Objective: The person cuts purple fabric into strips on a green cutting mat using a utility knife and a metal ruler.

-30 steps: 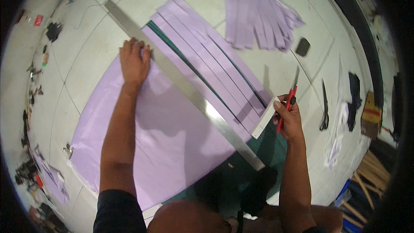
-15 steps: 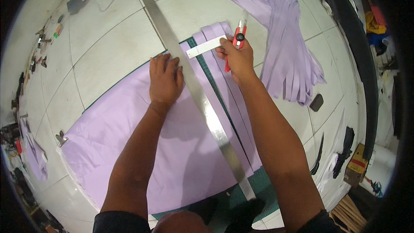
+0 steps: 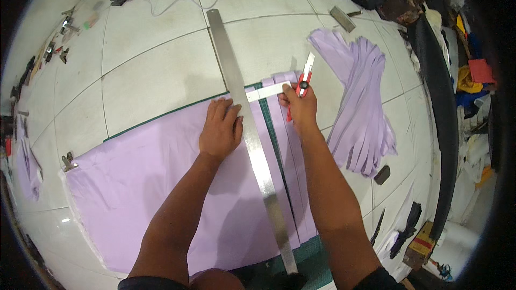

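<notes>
My right grip [image 3: 302,110] clasps the cutter [image 3: 303,85] and white strip [image 3: 264,92], my left grip [image 3: 221,129] rests flat, unclenched, on the cloth [image 3: 156,182], with the ruler [image 3: 261,174] between the 2.

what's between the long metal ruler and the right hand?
Head view: a short white strip, pinched in the right hand, over lilac fabric strips and the green mat.

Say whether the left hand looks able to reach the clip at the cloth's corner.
Probably yes: only lilac cloth seems to lie between the left hand and the clip, leaving the way free.
</notes>
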Motion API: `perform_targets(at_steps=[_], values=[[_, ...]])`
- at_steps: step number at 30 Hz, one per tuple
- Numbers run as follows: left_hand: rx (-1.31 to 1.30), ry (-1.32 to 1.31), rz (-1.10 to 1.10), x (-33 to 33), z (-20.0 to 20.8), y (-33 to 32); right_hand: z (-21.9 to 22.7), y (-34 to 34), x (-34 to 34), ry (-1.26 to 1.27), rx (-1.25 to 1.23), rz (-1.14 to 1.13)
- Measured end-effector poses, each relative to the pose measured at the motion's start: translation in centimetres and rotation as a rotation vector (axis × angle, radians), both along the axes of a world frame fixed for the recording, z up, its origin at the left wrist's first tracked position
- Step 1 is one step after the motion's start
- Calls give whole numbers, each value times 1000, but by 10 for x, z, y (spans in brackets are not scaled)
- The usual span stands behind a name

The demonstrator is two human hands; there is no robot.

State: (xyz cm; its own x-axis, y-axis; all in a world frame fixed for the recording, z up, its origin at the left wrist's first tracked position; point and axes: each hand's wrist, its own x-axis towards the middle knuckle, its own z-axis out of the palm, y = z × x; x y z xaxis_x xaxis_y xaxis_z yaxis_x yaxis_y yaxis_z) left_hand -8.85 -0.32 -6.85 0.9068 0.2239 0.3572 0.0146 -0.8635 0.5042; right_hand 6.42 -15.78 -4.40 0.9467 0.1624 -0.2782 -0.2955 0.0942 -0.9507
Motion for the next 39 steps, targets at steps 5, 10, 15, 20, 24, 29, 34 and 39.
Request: perform_targets(at_steps=[5, 10, 15, 20, 24, 29, 34, 39], values=[[-24, -37, -8, 2, 0, -3, -6, -4, 2, -15, -6, -13], [-39, -50, -15, 3, 1, -3, -5, -7, 7, 25, -59, 6], [-75, -52, -4, 2, 2, -2, -1, -10, 6, 47, -108, 51], [-61, -46, -9, 3, 3, -4, -9, -14, 11, 21, -79, 79], [-46, -41, -12, 1, 1, -3, -11, -12, 7, 11, -80, 42], [-29, -32, -18, 1, 0, -2, -11, -10, 4, -12, -34, 29], [-8, -38, -21, 1, 0, -3, -11, -10, 4, -47, -42, 22], [-14, -25, -30, 2, 0, -3, -13, -9, 5, -40, 20, 3]])
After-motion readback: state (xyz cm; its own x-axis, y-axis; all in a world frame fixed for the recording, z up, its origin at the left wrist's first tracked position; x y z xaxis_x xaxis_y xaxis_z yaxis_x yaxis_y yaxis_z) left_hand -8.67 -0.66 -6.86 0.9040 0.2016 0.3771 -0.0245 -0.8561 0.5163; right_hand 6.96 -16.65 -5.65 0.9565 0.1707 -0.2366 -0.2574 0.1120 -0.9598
